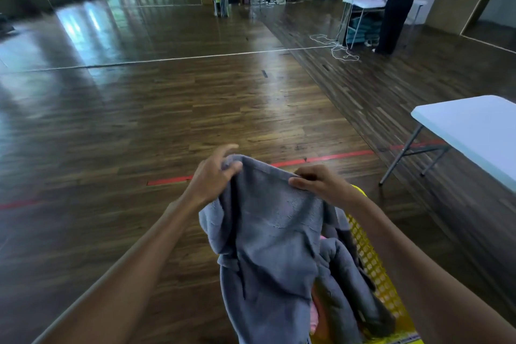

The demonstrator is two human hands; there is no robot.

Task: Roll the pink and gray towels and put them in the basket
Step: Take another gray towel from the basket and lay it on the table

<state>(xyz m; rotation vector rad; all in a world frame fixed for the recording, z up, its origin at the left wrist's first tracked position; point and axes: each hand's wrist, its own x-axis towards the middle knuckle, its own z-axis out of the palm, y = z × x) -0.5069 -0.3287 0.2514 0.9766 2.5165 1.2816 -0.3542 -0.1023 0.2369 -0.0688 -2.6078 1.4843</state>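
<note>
So both hands are up in the lower middle of the frame holding the gray towel (pixel 273 237) by its top edge; the left hand (pixel 213 176) pinches the upper left corner between thumb and fingers, with the index finger lifted a bit; the right hand (pixel 321 184) grips the upper right corner, thumb across the front and fingers curled behind. The towel hangs unrolled and loose, and its lower end drops into the yellow basket (pixel 374 271) at the bottom right, where more gray cloth is bunched up; can't tell if that's the same towel or another one. A bit of the pink towel (pixel 314 314) peeks out inside the basket, mostly hidden by the gray. There's a white folding table (pixel 474 131) at the right edge, red tape (pixel 335 156) across the wooden floor (pixel 167 120) just past the hands, and another person (pixel 399 3) standing at the upper right.
</note>
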